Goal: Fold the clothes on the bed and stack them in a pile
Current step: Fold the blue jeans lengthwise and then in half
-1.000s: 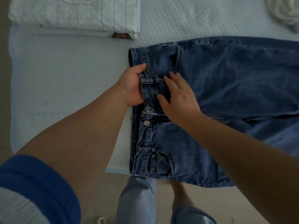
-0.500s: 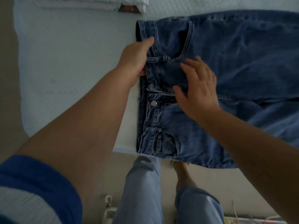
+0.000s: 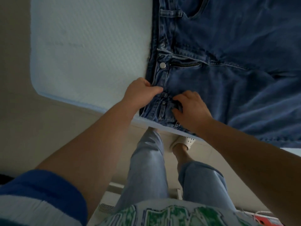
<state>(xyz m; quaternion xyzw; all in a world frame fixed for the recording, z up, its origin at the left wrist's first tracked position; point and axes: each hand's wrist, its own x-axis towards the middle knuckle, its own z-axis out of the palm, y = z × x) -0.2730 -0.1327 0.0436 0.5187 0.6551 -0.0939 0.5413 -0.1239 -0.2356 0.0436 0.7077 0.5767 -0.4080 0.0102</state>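
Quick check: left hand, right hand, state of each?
Left hand: grips the jeans at the waistband.
Right hand: fingers curled, pinching the denim by the pocket.

No text can be read anywhere. The shirt (image 3: 171, 216) at the near edge carries large green block shapes that look like letters, but they are cut off and seen at too steep an angle to make out. The red packet (image 3: 267, 221) on the floor at near right shows no legible print.
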